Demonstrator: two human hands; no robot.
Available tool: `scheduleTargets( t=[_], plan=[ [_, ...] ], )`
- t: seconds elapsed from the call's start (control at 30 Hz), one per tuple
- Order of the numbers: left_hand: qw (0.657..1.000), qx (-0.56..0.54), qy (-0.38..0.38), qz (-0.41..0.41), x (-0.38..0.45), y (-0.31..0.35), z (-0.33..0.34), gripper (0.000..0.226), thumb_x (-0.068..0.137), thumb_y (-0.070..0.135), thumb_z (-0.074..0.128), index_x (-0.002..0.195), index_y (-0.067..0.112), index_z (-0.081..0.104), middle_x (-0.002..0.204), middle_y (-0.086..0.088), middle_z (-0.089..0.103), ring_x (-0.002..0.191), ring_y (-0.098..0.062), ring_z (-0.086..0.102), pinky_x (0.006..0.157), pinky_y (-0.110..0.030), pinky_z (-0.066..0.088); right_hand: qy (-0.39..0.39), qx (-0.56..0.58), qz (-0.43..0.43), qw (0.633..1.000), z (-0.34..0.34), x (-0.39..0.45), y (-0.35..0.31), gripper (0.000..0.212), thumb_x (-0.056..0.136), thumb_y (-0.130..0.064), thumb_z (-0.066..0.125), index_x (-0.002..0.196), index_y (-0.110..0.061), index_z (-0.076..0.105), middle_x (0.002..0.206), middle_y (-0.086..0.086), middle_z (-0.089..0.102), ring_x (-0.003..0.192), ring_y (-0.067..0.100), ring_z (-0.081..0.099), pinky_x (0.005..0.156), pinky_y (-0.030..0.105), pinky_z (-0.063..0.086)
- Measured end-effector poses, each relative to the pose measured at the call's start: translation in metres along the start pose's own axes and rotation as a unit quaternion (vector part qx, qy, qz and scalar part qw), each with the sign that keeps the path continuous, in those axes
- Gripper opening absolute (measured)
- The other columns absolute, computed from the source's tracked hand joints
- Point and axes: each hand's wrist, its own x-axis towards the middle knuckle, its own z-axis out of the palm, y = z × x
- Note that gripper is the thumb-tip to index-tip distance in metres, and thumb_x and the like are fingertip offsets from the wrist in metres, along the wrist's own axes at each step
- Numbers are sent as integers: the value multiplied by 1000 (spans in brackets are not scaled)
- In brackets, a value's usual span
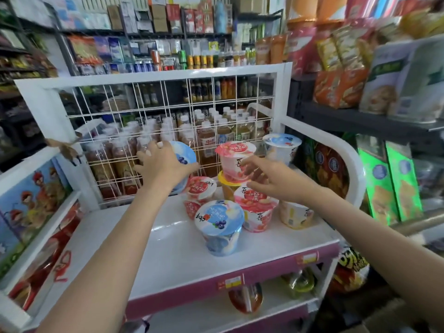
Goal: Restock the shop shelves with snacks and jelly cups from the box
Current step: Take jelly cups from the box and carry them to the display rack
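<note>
Several jelly cups stand on the white top shelf (173,251) of a display rack. My left hand (159,162) grips a tilted blue-lidded blueberry cup (183,155) close to the wire grid. My right hand (264,175) reaches with loosely spread fingers to a pink cup (234,156) stacked on a yellow cup (227,191); whether the fingers touch it I cannot tell. In front stand a blue cup (219,222), a pink cup (255,210) and a small pink cup (200,188). A pale yellow cup (294,213) and a blue-lidded cup (281,147) stand at the right.
A white wire grid (168,131) backs the shelf, with drink bottles behind it. A curved white rail (346,155) bounds the right side. Snack bags and boxes fill dark shelves on the right. A lower rack shelf holds more cups. Bare shelf surface lies left of the cups.
</note>
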Motion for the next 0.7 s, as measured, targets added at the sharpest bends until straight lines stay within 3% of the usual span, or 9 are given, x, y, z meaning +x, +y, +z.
scheduleTargets(
  t=[0.13,0.27,0.37,0.47,0.57,0.63,0.7],
  plan=[
    [997,-64,-37,35,-2,3,23,85,75,57,64,140,13,33,149,-12,21,133,-41,20,105,-50,29,5,4,15,1000,4,-8,1,44,90,-21,60,130,-16,44,117,2,59,93,8,56,85,26,51],
    [990,-52,-18,128,-9,7,44,60,92,48,44,134,6,44,146,-24,31,142,-29,11,114,-45,9,12,-4,18,1000,3,-12,-5,43,90,-20,60,130,-15,45,117,3,60,95,11,57,84,28,51],
    [986,-51,-21,155,-17,-7,56,57,93,44,44,140,13,38,148,-17,33,143,-27,12,115,-45,6,17,-8,24,1000,0,-22,-7,42,90,-21,60,129,-17,46,115,0,59,94,9,56,82,24,50],
    [987,-64,12,148,-40,-20,58,55,92,32,50,142,18,34,153,-12,21,142,-35,11,114,-47,11,21,-15,37,999,-4,-42,-4,37,90,-24,59,126,-21,48,111,-6,58,91,5,55,78,17,49],
    [966,-144,116,180,-79,-12,51,40,87,14,52,126,5,52,138,-20,40,127,-41,35,103,-49,32,30,-13,54,998,-9,-72,2,38,91,-23,59,127,-19,49,106,-9,54,93,8,57,82,25,51],
    [939,-238,112,220,-109,4,50,34,86,9,52,119,3,56,127,-17,46,117,-32,45,94,-44,44,33,-4,75,997,-12,-97,11,38,90,-22,59,127,-17,48,106,-7,55,91,10,58,81,25,51],
    [918,-269,88,280,-139,26,58,32,87,14,48,116,4,56,118,-13,51,109,-23,49,89,-38,46,39,1,102,994,-15,-125,23,37,89,-21,61,124,-17,50,104,-5,58,88,9,60,80,21,50]
  ],
)
